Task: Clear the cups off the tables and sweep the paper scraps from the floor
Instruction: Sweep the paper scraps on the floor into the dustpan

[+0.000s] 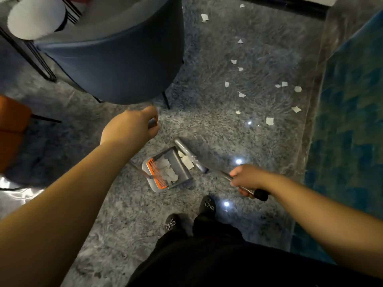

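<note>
Head view only. Left hand [132, 127] curled round thin metal handle of dustpan [167, 170], well above pan. Right hand [245, 180] wrapped round broom handle [226, 176] near its black end cap. Dustpan on grey floor [207, 125] just ahead of black shoes [207, 205], mouth facing up-right; several paper scraps already inside beside orange comb [156, 172]. Broom head [186, 154] lying across pan mouth, touching its lip, one scrap under it at the edge. Remaining paper scraps [269, 120] scattered beyond broom, up and to the right, in a loose band running away toward far wall; nearest ones on right-hand side, closer to right hand than left. Broom handle long axis slanting from lower right to upper left, so judged next stroke: reach out right and forward, draw back toward pan. Blue chair [116, 59] close on left; white round tabletop [35, 17] at top left, no cups visible there.
</note>
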Demonstrator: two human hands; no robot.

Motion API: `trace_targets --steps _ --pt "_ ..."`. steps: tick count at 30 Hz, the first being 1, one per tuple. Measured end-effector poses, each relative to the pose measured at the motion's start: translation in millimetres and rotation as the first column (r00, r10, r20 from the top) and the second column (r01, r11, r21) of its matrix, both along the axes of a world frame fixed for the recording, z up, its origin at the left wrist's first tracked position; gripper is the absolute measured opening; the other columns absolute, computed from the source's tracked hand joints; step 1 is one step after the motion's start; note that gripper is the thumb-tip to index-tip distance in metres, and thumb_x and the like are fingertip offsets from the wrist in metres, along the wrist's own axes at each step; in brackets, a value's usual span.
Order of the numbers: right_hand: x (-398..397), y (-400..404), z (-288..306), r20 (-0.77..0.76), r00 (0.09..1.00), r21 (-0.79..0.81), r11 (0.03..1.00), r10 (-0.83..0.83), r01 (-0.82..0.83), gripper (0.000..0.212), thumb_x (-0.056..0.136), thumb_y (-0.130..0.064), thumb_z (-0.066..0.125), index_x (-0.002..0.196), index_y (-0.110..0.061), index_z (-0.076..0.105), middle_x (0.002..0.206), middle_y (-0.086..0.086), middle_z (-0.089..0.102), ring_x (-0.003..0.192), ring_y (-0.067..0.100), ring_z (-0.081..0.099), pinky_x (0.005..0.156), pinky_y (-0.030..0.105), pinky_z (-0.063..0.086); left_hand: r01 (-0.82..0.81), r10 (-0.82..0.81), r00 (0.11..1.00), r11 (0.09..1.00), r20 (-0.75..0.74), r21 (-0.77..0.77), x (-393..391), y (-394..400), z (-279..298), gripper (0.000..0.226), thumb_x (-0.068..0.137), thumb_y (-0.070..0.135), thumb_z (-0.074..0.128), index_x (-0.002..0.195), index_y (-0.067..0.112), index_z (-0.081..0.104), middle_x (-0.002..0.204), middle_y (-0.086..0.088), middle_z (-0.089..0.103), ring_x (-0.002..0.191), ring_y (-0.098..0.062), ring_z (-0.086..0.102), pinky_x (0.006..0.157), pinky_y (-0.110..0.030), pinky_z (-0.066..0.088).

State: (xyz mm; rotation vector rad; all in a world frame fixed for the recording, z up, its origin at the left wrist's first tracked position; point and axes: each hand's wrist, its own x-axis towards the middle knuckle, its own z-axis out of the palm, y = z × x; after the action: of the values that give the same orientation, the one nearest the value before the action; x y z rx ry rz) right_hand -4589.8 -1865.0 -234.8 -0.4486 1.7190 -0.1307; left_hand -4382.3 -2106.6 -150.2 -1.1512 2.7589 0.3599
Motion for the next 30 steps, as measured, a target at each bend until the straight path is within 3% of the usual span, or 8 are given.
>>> trace_targets --steps 7,15,23,30 --pt "17 -6 4 0.088 0.99 -0.009 0.994 -0.112 0.113 0.049 0.087 -0.004 0.059 0.133 -0.016 0.049 0.059 0.011 0.058 0.037 0.014 0.051 0.036 0.019 0.039 -0.018 0.018 1.0 1.0 -0.006 0.005 7 -9 1 0.02 0.093 0.046 0.054 0.099 0.028 0.05 0.066 -0.001 0.053 0.06 -0.027 0.056 0.054 -0.038 0.053" --pt "1 -11 28 0.024 0.965 -0.042 0.964 -0.262 0.262 0.036 0.089 -0.005 0.059 0.122 -0.018 0.051 0.053 0.009 0.058 0.034 0.014 0.05 0.035 0.019 0.037 -0.022 0.027 0.991 0.999 -0.13 0.038 -18 -32 22 0.018 0.091 0.04 0.06 0.097 0.026 0.052 0.068 -0.002 0.054 0.063 -0.029 0.056 0.052 -0.034 0.046" --pt "-32 -17 43 -0.029 0.857 -0.121 0.853 -0.515 0.508 0.023 0.091 -0.004 0.056 0.113 -0.007 0.06 0.055 0.012 0.051 0.034 0.015 0.046 0.037 0.019 0.035 0.02 0.011 0.969 0.992 -0.246 0.121 -80 -47 37 0.018 0.091 0.043 0.061 0.099 0.028 0.053 0.074 -0.004 0.06 0.069 -0.026 0.058 0.06 -0.04 0.053" --pt "-93 -9 52 -0.08 0.746 -0.234 0.74 -0.661 0.63 0.013 0.091 0.0 0.055 0.102 -0.008 0.057 0.053 0.014 0.051 0.039 0.02 0.045 0.038 0.02 0.036 0.119 -0.092 0.957 0.989 -0.276 0.085 -169 -55 37 0.017 0.093 0.039 0.059 0.098 0.025 0.053 0.075 -0.007 0.062 0.069 -0.03 0.058 0.06 -0.041 0.051"
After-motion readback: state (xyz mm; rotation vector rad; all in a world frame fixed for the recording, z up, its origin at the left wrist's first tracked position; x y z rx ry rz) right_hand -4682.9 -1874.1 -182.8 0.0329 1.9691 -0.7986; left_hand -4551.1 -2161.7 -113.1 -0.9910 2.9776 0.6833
